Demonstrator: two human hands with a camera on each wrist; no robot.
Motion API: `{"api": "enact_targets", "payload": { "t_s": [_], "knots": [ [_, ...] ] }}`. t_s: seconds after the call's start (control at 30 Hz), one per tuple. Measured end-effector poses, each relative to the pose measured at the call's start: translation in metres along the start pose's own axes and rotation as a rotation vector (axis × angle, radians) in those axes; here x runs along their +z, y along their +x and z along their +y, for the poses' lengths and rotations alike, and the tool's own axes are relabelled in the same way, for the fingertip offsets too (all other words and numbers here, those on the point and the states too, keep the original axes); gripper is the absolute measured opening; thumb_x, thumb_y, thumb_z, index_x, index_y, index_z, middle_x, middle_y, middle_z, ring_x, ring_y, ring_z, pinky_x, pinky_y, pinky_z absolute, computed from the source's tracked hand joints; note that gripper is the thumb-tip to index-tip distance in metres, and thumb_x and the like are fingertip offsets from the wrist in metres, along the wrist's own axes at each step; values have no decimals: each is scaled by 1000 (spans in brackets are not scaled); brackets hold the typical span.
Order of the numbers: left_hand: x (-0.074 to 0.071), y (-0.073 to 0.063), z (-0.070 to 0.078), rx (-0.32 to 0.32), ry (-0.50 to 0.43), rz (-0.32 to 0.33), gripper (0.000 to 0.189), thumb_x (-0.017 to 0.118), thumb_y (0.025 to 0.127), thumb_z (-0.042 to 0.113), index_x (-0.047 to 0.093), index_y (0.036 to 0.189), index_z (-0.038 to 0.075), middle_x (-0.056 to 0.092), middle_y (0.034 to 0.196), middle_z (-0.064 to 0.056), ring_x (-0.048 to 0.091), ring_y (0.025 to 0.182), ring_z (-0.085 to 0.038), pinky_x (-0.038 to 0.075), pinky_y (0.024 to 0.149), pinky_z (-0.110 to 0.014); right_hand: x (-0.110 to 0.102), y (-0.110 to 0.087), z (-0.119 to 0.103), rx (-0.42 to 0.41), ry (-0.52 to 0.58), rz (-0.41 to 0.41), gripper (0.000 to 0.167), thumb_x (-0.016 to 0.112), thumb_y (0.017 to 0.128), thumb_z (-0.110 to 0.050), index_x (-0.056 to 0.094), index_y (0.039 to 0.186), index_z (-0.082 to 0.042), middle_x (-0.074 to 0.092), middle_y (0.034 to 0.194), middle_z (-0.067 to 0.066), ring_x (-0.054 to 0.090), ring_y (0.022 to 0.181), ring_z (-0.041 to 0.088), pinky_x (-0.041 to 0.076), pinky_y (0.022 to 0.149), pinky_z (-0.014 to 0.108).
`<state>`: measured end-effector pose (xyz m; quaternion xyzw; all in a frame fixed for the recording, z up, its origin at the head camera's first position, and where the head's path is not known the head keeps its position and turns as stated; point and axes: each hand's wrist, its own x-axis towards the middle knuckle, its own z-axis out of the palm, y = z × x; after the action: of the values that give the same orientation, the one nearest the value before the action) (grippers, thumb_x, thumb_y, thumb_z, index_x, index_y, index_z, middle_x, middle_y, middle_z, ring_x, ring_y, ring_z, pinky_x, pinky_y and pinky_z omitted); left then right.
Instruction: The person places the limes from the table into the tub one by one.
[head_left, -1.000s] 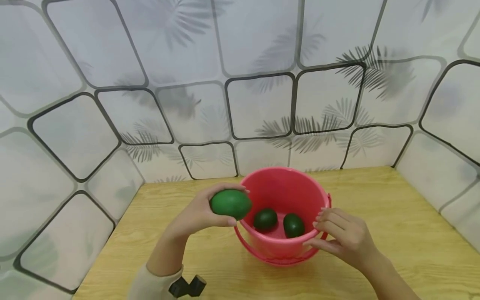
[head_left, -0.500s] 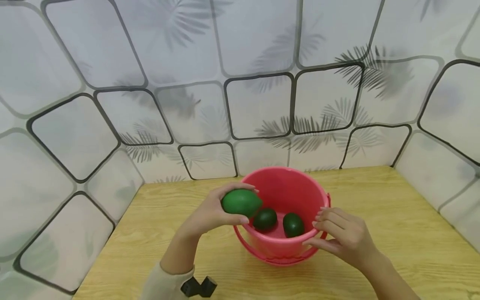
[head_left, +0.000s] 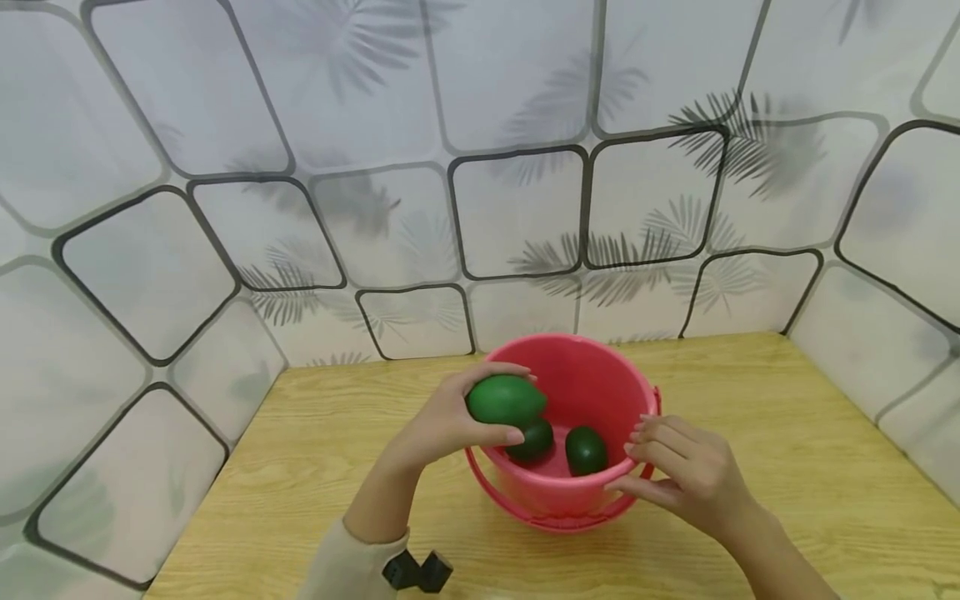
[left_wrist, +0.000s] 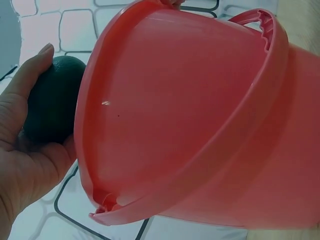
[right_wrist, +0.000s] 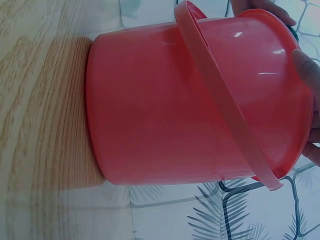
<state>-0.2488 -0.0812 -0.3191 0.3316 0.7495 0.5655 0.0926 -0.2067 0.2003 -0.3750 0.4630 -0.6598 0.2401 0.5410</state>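
Observation:
My left hand grips a smooth green oval fruit with a pointed tip, thumb below and fingers over the top. It is above the near-left part of a pink bucket. In the left wrist view the fruit looks dark green, just outside the rim's outline. Two dark green fruits lie on the bucket's floor: the left fruit is partly hidden by the held one, the right fruit shows fully. On the right side, my right hand pinches the bucket's rim between thumb and fingers.
The upright bucket stands on a wood-grain table. Its handle hangs down along the near side. Behind the table and at both sides rise pale walls patterned with dark outlines and leaves.
My left hand has moved right with the green fruit, from the bucket's left edge to over its opening. The right hand and the bucket have stayed in place.

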Motion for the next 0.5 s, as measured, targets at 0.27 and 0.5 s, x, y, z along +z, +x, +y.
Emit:
{"api": "enact_targets", "payload": {
  "t_s": [0.27, 0.5],
  "knots": [
    [5, 6, 0, -41, 34, 14, 56, 79, 75, 14, 58, 126, 24, 57, 123, 0, 59, 100, -23, 53, 81, -36, 0, 1, -1, 6, -6, -5, 43, 69, 82, -44, 67, 65, -5, 64, 66, 6, 62, 62, 21, 54, 74, 22],
    [11, 14, 1, -69, 53, 38, 58, 81, 75, 20, 57, 127, 23, 53, 126, 1, 58, 101, -23, 54, 79, -35, -1, 2, -1, 6, 3, -5, 42, 69, 82, -43, 67, 65, -5, 64, 67, 5, 61, 63, 21, 55, 73, 22]
  ]
}}
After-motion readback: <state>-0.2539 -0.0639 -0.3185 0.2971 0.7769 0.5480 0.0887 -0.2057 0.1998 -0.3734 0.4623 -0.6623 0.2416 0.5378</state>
